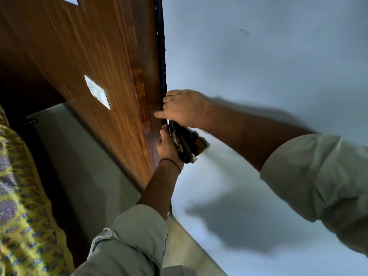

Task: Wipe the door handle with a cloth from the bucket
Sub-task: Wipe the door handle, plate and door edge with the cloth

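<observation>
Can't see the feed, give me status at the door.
Left hand gripping dark cloth at door edge. Right hand bracing the edge above. Handle hidden.

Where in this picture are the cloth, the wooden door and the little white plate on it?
cloth [184, 142], head camera view: on the dark bunched fabric between the two hands.
wooden door [103, 48], head camera view: on its bare brown face.
white plate [97, 92], head camera view: on its middle.

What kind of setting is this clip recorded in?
Probably a room in a home: a wooden door, a plain painted wall, and yellow patterned fabric at the left, perhaps bedding or a curtain.
</observation>
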A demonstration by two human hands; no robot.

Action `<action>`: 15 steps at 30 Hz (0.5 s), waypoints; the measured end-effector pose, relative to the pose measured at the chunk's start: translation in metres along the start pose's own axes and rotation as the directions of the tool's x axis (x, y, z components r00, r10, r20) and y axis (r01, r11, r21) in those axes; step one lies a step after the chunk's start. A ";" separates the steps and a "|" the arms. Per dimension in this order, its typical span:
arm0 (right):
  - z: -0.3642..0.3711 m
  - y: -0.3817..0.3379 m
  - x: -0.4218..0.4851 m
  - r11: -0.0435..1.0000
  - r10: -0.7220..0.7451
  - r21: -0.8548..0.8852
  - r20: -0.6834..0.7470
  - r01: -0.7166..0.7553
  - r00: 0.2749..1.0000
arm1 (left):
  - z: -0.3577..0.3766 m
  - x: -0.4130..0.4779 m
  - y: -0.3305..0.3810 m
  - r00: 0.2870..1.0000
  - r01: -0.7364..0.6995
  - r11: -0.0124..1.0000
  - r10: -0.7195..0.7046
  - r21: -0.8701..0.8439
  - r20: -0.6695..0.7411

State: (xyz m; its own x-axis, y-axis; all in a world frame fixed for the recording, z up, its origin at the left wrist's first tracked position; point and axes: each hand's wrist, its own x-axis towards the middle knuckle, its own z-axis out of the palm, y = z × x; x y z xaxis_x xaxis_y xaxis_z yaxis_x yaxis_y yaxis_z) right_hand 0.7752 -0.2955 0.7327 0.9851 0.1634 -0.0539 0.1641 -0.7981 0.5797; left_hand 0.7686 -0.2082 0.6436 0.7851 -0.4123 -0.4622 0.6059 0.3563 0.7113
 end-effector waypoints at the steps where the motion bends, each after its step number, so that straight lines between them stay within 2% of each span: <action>1: 0.001 0.000 0.000 1.000 0.003 -0.002 -0.006 -0.003 1.000 | 0.004 -0.001 -0.001 0.998 -0.003 0.999 0.006 0.052 -0.055; 4: 0.000 0.001 0.001 1.000 0.004 0.023 0.004 -0.004 1.000 | 0.014 -0.011 -0.013 0.966 -0.043 0.923 0.135 0.382 -0.218; 6: 0.000 0.002 0.001 0.999 -0.004 0.036 0.001 0.004 1.000 | 0.017 -0.022 -0.024 0.958 -0.042 0.830 0.192 0.555 -0.215; 8: -0.002 0.002 0.000 0.999 -0.004 0.037 0.002 0.004 1.000 | 0.015 -0.029 -0.033 0.965 -0.051 0.785 0.198 0.618 -0.172; 10: -0.003 0.002 -0.002 0.999 0.000 0.035 -0.005 0.000 1.000 | 0.010 -0.026 -0.034 0.975 -0.089 0.841 0.184 0.534 -0.127; 12: -0.002 0.000 -0.004 1.000 0.019 0.025 -0.006 -0.019 1.000 | 0.004 -0.017 -0.029 0.988 -0.100 0.930 0.135 0.353 -0.077; 15: -0.003 -0.001 -0.005 0.999 0.033 0.017 -0.027 -0.032 0.999 | 0.002 -0.003 -0.008 0.997 -0.052 0.969 0.066 0.242 -0.049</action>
State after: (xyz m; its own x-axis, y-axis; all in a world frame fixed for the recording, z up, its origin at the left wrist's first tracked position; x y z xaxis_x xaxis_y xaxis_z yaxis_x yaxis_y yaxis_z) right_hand 0.7695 -0.2943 0.7348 0.9882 0.1527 -0.0129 0.1330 -0.8129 0.5670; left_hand 0.7613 -0.2116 0.6404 0.8285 -0.3462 -0.4401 0.5152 0.1637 0.8413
